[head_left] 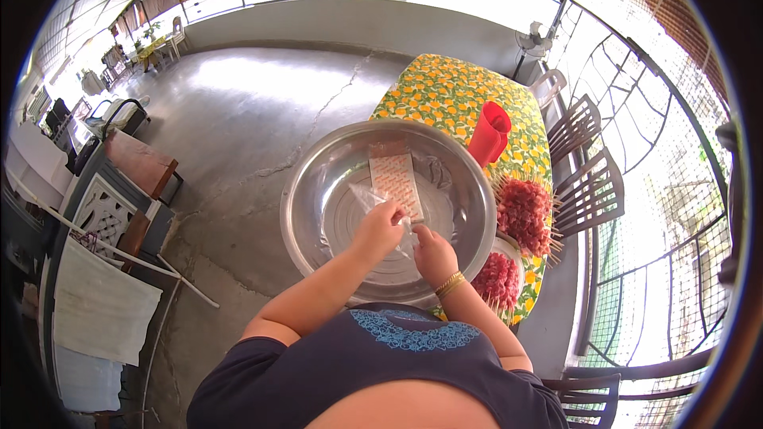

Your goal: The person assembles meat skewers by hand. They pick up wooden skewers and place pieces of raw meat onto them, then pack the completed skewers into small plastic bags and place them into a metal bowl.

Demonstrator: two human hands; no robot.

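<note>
Floor (230,111); 2 hands (381,230), 1 held bag (363,195).

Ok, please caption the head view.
Left hand and right hand hold clear plastic over a metal basin beside skewered meat.

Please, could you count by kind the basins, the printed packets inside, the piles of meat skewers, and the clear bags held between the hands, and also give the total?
Metal basin: 1
Printed packet: 1
Meat skewer piles: 2 (upper pile, lower pile)
Held clear bag: 1
Total: 5
</note>
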